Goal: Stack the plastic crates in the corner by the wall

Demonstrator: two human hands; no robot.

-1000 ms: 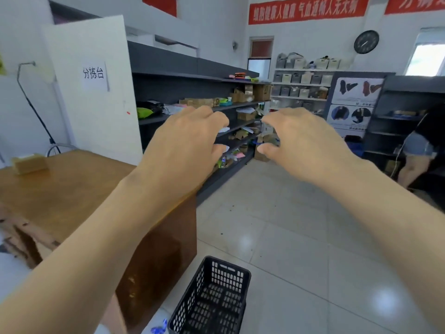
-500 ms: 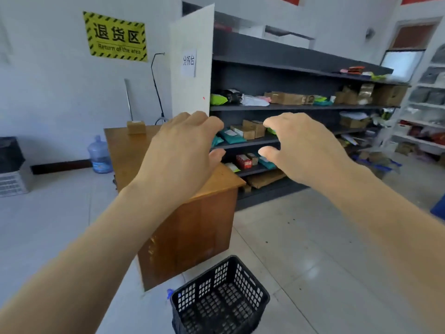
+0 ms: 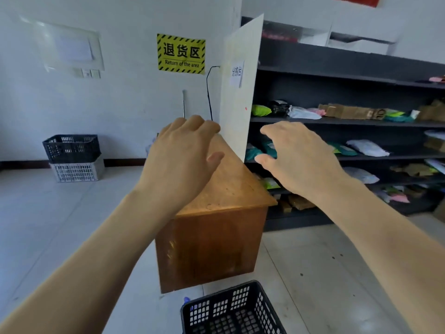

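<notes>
Crates: black one (image 3: 232, 309) on floor below my empty, spread left hand (image 3: 179, 162) and right hand (image 3: 297, 160); view has swung left, revealing wall stack (image 3: 73, 156), my destination.

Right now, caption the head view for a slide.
Both empty hands, left hand and right hand, raised above black plastic crate; two stacked crates at wall.

Wooden desk (image 3: 216, 227) stands on tiled floor (image 3: 313, 261). White board (image 3: 240, 92) upright at its far end. Dark shelving (image 3: 337, 121) holds parcels. Yellow hazard sign (image 3: 181, 53) on wall (image 3: 120, 97).
</notes>
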